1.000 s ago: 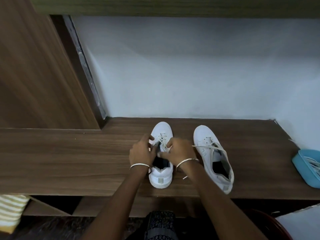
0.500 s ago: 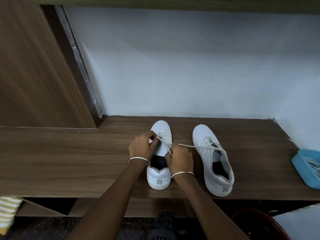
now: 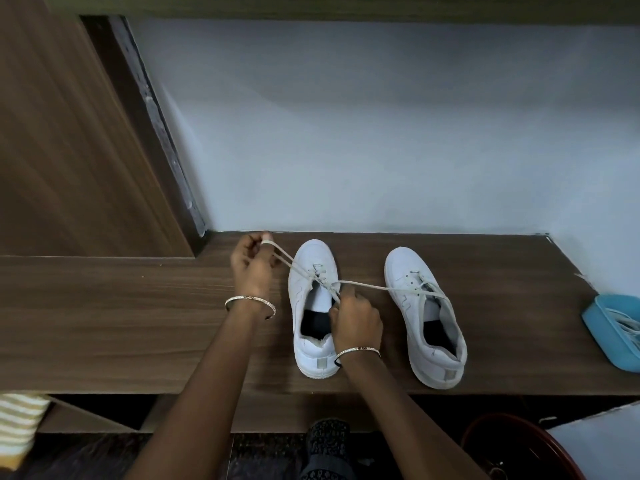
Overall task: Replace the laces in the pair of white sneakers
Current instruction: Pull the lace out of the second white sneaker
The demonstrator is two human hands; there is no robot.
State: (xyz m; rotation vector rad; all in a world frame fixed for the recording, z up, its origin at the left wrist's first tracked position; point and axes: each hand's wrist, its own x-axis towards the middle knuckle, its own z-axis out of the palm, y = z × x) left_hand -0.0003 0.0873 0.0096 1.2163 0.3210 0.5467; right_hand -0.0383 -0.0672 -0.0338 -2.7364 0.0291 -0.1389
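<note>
Two white sneakers stand side by side on a wooden shelf (image 3: 138, 323), toes toward the wall. My left hand (image 3: 251, 266) is up and to the left of the left sneaker (image 3: 313, 306) and pinches a loop of its white lace (image 3: 285, 259), drawn taut. My right hand (image 3: 356, 318) rests over that sneaker's opening and pinches the lace near the eyelets. Another strand of the lace runs right from there across the right sneaker (image 3: 424, 317), whose own lace lies loose.
A blue tray (image 3: 609, 334) holding white laces sits at the shelf's right end. A wooden panel (image 3: 69, 150) rises at the left and a pale wall behind. Below the shelf edge lie a dark red bowl (image 3: 519, 448) and a striped cloth (image 3: 19, 424).
My left hand has moved up and left away from the left sneaker, pulling a loop of lace taut. My right hand has stayed at the eyelets.
</note>
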